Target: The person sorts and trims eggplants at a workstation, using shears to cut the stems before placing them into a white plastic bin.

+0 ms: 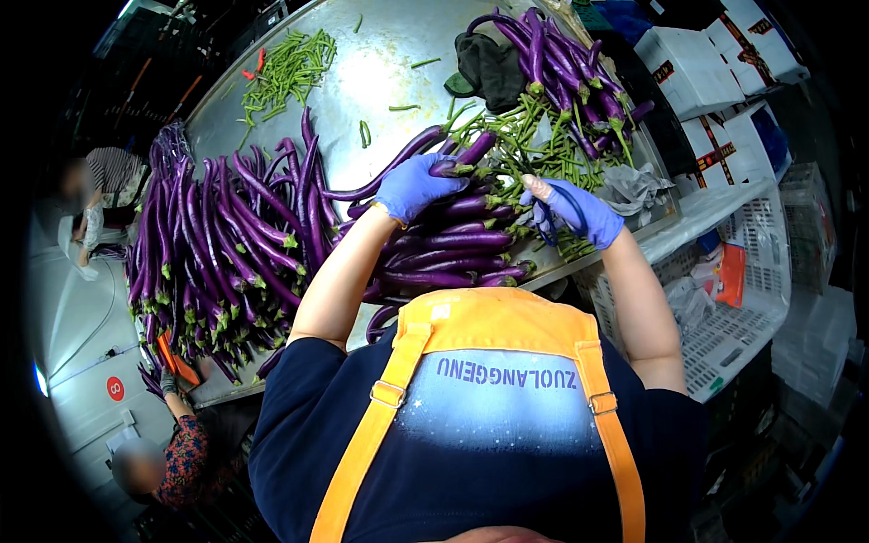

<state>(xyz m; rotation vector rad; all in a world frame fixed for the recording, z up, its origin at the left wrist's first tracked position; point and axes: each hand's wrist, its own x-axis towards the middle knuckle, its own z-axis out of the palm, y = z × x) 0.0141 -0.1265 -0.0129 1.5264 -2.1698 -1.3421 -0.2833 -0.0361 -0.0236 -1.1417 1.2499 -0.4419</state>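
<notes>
My left hand [422, 188], in a purple-blue glove, is closed round a long purple eggplant [477, 148] above a row of eggplants [453, 260] lying with their green stem ends to the right. My right hand [579, 214], gloved alike with a pale thumb showing, is closed on scissors [563, 201] with dark looped handles. The blades are hard to make out against cut green stems [566, 161] heaped just beyond. To the left, a large pile of eggplants [226, 240] covers the table; another pile [566, 63] lies at the far right.
The metal table [380, 81] carries green stems [290, 72] at the far left and a dark cloth [489, 71] at the back. White plastic crates [724, 299] stand at right, below white boxes [692, 68]. A co-worker's gloved hand [168, 382] is at the left pile; another person [118, 172] is farther off.
</notes>
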